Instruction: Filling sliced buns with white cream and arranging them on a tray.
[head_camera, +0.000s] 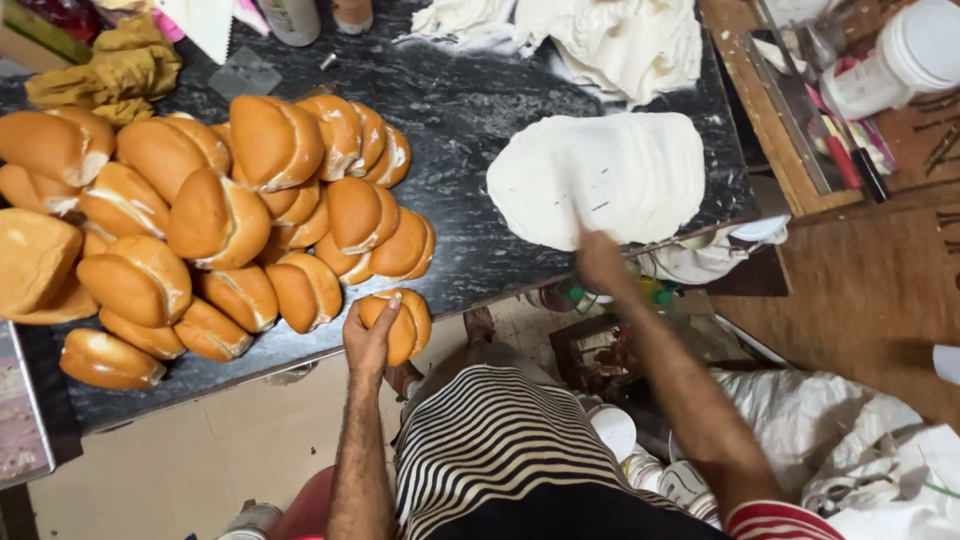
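**Bun in one hand, paper under the other**

Widest first: a dark marbled counter (470, 120) fills the view, and its left half is buried under a heap of split golden buns (200, 210), piled loosely and leaning on one another. Right of centre lies a rounded stack of thin white paper sheets (600, 175), flat on the stone near the front edge, with crumpled white sheets (600, 35) bunched up behind it. A white plastic tub (900, 55) stands off on the wooden surface at far right.

Now the hands. The left hand (372, 335) is wrapped around a single bun (405, 322) at the counter's front edge, just below the heap, fingers curled over its near side. The right hand (600, 258) is blurred at the near rim of the paper stack; touching it, seemingly, but I cannot tell whether it is pinching a sheet or lying loose.

That bun looks light and soft, easily crushed and already slit, so a broad, gentle cupping around the crust suits it better than a squeeze. The sheets look flimsy and clingy; one would lift best from its edge.
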